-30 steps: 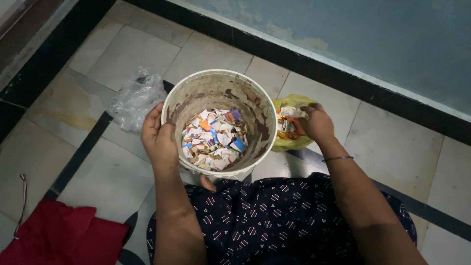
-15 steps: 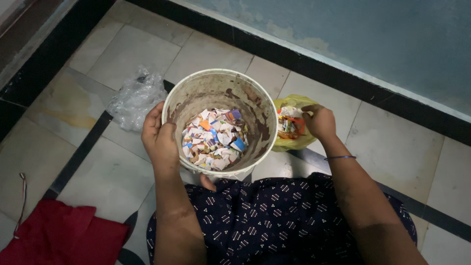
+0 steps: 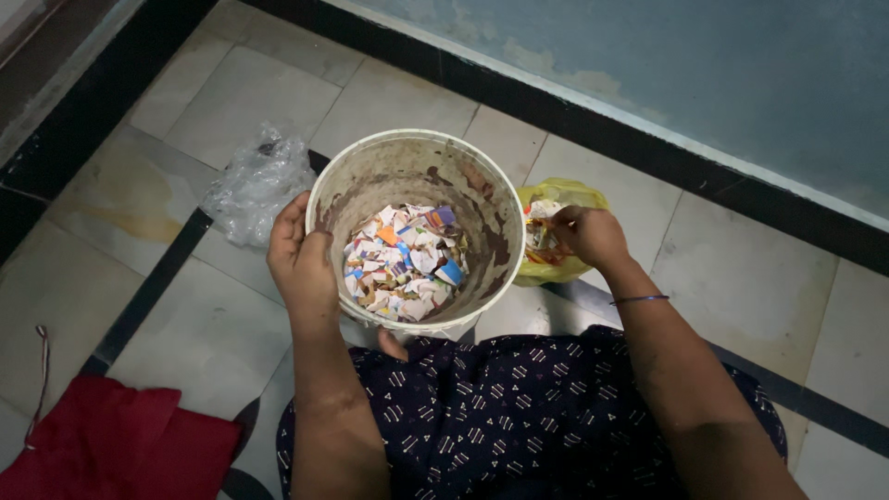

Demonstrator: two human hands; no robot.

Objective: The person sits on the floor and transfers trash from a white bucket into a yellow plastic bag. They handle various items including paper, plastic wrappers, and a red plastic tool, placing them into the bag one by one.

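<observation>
- Bucket [image 3: 417,176] of torn paper scraps [image 3: 403,261]: left hand [image 3: 301,255] keeps its grip clasped on the rim.
- Right hand [image 3: 588,236] has shifted toward the bucket inside the yellow bag [image 3: 565,268], fingers closed on scraps there.

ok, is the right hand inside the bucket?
No: the right hand is in the yellow bag beside the bucket, while the left hand grips the bucket's rim.

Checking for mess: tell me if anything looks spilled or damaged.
Nothing spilled: the paper scraps sit inside the bucket. Only oddity: brown stains smeared on its inner wall. A crumpled clear bag lies beside it.
</observation>
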